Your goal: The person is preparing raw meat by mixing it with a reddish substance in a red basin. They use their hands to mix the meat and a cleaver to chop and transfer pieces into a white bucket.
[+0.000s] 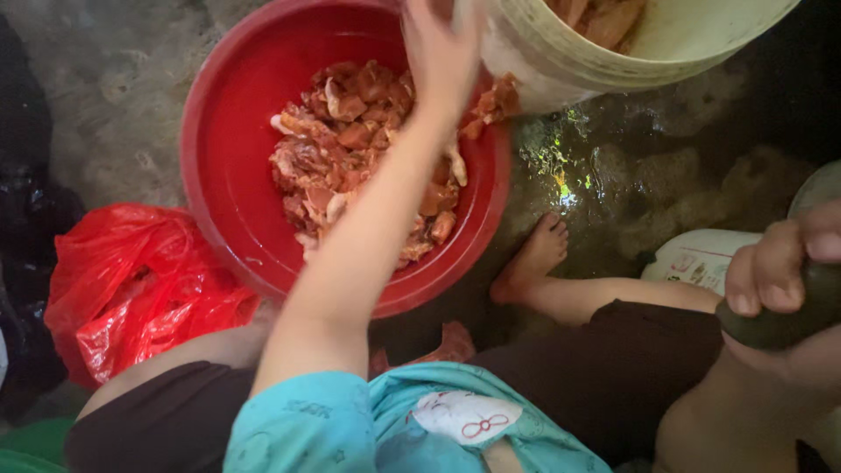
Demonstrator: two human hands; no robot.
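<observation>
A red basin (228, 166) on the wet floor holds a heap of raw meat pieces (350, 149). Over its far right edge leans a white bucket (569, 66) with more meat inside, and a few pieces lie at its lip. My left hand (442, 48) reaches up across the basin and grips the bucket's rim; its fingertips run out of the top of the view. My right hand (780, 271), at the right edge, is closed around a dark green rounded handle (780, 324).
A crumpled red plastic bag (131, 280) lies left of the basin, with a black bag (22, 219) beyond it. My bare foot (534, 258) and knees are on the wet concrete. A white printed packet (696, 258) is at the right and something green (31, 442) at the bottom left.
</observation>
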